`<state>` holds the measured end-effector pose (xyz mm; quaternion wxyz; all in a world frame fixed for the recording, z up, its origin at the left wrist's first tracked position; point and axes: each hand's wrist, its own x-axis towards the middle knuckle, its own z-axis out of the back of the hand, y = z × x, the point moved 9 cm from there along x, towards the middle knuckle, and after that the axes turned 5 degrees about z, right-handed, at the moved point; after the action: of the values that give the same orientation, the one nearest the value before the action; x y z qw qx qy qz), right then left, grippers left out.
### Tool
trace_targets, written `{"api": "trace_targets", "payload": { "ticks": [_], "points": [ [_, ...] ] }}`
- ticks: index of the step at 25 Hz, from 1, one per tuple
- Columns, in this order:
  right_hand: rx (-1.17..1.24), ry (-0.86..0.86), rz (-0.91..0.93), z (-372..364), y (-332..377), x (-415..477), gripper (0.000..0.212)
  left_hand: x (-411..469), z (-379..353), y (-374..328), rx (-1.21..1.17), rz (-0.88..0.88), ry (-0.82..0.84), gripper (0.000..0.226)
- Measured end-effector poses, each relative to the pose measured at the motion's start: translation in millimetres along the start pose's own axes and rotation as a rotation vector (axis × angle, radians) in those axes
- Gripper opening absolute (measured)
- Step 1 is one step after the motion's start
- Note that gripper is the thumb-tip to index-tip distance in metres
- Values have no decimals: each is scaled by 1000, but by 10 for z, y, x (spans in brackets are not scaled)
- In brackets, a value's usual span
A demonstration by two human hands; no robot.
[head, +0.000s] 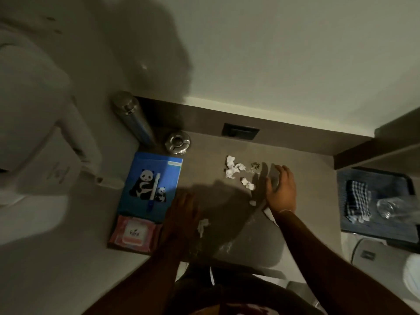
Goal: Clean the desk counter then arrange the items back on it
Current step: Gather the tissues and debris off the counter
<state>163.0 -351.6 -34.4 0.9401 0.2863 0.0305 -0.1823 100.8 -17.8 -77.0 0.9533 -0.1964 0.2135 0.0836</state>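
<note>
I look down on a brown desk counter [216,155]. Crumpled white paper scraps [234,168] and small dark crumbs [255,165] lie near its middle. My right hand [281,189] rests edge-down on the counter just right of the scraps, fingers together, holding nothing I can see. My left hand [181,214] lies flat in shadow near the front edge, beside a white scrap [202,226]. At the left are a blue panda notebook [152,183] with a pen [152,192] on it, a pink wet-wipes pack [134,233], a steel bottle [134,119] and a steel ashtray [178,142].
A black socket plate [241,131] sits in the counter's back strip. To the right, a lower dark tray [350,223] holds a checked cloth [356,198] and a clear glass [388,208]. A white chair [45,133] stands at the left. A white bin [375,253] is at bottom right.
</note>
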Motion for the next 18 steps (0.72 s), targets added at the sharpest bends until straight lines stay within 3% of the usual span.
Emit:
{"api": "trace_targets", "payload": {
  "ticks": [2,5,9,13,15,18],
  "points": [
    [-14,37,-4,50,-158,-95,56,-120,-134,-51,69,-25,77,66],
    [-52,230,109,-157,-115,-298,56,-264,-230,6,181,-34,148,73],
    [-90,337,280,-387,215,-280,54,-379,-269,-57,125,-121,166,45],
    [-186,434,350,-586,392,-115,39,-379,-215,-233,-44,-50,136,33],
    [-149,437,331,-577,379,-58,32,-352,-165,-333,-55,-41,118,28],
    [-49,286,252,-302,234,-90,34,-175,6,-543,-156,-89,59,23]
  ]
}}
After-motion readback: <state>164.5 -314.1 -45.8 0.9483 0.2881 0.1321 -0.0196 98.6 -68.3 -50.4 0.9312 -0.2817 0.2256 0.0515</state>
